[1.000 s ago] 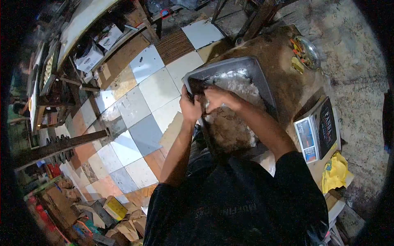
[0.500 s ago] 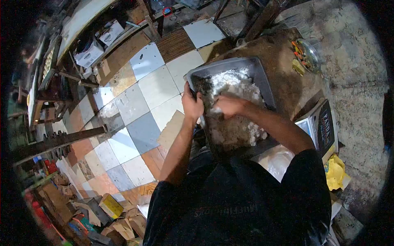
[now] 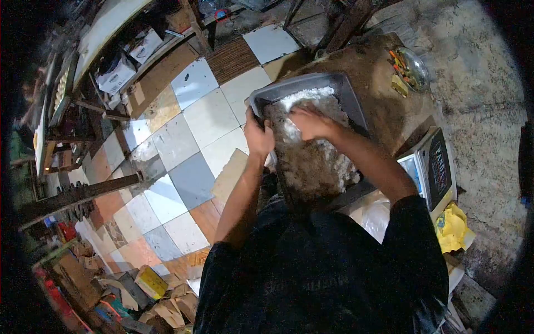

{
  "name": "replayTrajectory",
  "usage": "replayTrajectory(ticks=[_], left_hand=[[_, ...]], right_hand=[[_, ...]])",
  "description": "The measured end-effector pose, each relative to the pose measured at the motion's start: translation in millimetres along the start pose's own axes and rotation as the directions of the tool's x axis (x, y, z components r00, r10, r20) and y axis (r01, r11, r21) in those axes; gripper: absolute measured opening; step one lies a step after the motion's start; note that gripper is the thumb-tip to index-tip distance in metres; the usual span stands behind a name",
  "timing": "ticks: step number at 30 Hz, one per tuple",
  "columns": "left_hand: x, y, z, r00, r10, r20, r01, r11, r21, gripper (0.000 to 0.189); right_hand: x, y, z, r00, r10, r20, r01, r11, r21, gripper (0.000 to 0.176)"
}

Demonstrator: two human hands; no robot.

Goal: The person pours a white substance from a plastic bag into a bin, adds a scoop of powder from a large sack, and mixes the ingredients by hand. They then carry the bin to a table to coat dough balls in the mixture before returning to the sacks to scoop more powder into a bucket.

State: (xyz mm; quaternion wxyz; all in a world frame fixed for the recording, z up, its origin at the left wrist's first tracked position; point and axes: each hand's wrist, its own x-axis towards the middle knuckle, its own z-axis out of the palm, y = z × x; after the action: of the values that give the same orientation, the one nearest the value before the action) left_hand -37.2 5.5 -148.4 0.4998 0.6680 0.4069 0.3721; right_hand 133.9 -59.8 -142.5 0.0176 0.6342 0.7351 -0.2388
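A grey plastic tub [image 3: 359,106] with raised walls stands in front of me. Brown, crumbly material [image 3: 308,167] covers much of its inside, with white powdery or fluffy material [image 3: 311,96] at the far end and along the right side. My left hand [image 3: 258,135] is wrapped round the tub's left rim, thumb on the inner side. Inside the tub, my right hand [image 3: 310,121] rests on the white material with its fingers stretched toward the far left. Its fingertips are partly hidden and slightly blurred.
Right of the tub are a glass bowl [image 3: 414,72] of colourful pieces, a box marked PANDA [image 3: 439,172] and crumpled yellow paper [image 3: 453,228]. A clear plastic bag [image 3: 378,220] lies near my right elbow. Tiled floor [image 3: 192,175] and a cluttered shelf [image 3: 150,67] are to the left.
My right hand has moved toward the far end of the tub, and its fingers are more extended. White material is spread thinner, with more brown showing. My left hand keeps its hold.
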Motion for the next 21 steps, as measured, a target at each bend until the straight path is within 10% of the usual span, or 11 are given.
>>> replayTrajectory(ticks=[2, 4, 6, 7, 10, 14, 18, 21], left_hand=[[1, 7, 1, 0.999, 0.025, 0.021, -0.026, 1.0, 0.008, 0.055], [3, -6, 1, 0.997, 0.076, -0.003, -0.076, 0.997, 0.029, 0.056], [4, -6, -3, 0.998, 0.053, 0.047, -0.053, 0.999, 0.007, 0.057], [5, -5, -4, 0.997, 0.058, 0.043, -0.059, 0.998, 0.006, 0.057], [3, 1, -3, 0.996, 0.061, 0.062, -0.06, 0.998, -0.011, 0.058], [3, -8, 0, 0.999, 0.024, 0.026, -0.025, 0.997, 0.069, 0.06], [4, -17, 1, 0.989, 0.148, 0.021, -0.149, 0.989, 0.018, 0.059], [4, -1, -2, 0.998, 0.053, 0.03, -0.053, 0.998, 0.025, 0.057]], right_hand=[[7, -21, -19, 0.995, -0.093, -0.036, 0.098, 0.985, 0.139, 0.069], [9, -55, -27, 0.851, 0.031, 0.525, -0.201, 0.942, 0.27, 0.072], [2, -19, 48, 0.943, -0.102, 0.316, 0.003, 0.954, 0.299, 0.05], [-1, 0, 73, 0.916, -0.4, -0.03, 0.395, 0.884, 0.25, 0.046], [-15, -21, 22, 0.961, -0.116, 0.253, 0.123, 0.992, -0.011, 0.05], [-3, -16, 32, 0.951, -0.015, -0.308, -0.003, 0.998, -0.057, 0.056], [-37, -53, 9, 0.961, -0.103, 0.258, 0.114, 0.993, -0.026, 0.062], [-48, -17, 42, 0.984, -0.044, 0.175, 0.088, 0.964, -0.251, 0.052]])
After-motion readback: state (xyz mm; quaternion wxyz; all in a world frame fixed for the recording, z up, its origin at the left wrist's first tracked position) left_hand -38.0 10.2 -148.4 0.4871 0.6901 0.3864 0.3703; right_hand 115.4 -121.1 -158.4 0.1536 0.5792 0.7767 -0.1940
